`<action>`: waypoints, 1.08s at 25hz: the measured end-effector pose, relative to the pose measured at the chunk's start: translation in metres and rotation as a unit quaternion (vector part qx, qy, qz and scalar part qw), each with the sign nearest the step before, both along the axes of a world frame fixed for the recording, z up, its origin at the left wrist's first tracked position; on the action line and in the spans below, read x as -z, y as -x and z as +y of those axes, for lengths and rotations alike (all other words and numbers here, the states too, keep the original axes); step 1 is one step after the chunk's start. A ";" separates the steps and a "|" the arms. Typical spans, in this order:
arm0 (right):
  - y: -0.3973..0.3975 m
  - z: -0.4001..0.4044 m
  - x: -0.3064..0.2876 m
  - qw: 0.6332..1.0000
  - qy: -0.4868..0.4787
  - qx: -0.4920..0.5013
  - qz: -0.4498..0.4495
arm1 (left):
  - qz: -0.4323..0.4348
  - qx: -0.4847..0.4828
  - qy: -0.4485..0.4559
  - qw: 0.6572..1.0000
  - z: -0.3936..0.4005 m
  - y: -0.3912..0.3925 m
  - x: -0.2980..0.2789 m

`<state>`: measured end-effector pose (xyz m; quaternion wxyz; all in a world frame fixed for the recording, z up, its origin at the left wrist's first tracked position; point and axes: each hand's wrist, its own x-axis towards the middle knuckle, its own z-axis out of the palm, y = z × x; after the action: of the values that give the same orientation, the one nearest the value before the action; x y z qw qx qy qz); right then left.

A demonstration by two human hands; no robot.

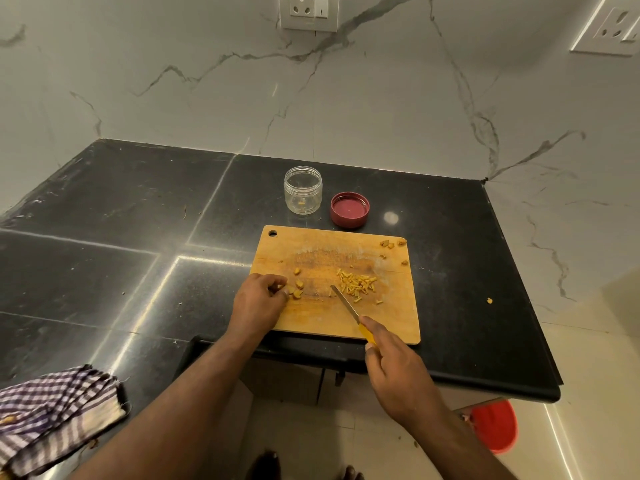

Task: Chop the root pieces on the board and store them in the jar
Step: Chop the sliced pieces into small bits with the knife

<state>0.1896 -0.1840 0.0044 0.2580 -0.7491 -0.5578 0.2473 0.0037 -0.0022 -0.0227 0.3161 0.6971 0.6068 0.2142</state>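
Observation:
A wooden cutting board (325, 317) lies on the black counter. Chopped yellow root slivers (356, 284) sit in a small pile at its middle, larger root chunks (297, 289) lie to the left, and a few bits (391, 244) rest at the far right corner. My left hand (258, 299) rests on the board's left edge, its curled fingertips pinching a chunk. My right hand (394, 368) grips a yellow-handled knife (346, 304), its blade tip beside the sliver pile. Behind the board stands a clear open jar (303, 190) with a scrap inside, its red lid (349, 209) upturned beside it.
A checked cloth (52, 414) lies at the counter's near left. One stray root bit (489, 300) lies on the counter right of the board. A red bucket (495, 427) stands on the floor below the counter's right edge. Marble walls bound the counter behind and right.

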 end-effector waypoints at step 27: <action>-0.006 0.002 0.007 1.000 -0.003 0.015 -0.018 | -0.012 0.074 0.008 0.997 -0.001 -0.026 -0.016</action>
<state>0.1952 -0.1825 -0.0030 0.2543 -0.7607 -0.5518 0.2284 0.0302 -0.0032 -0.0065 0.3445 0.7349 0.5511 0.1936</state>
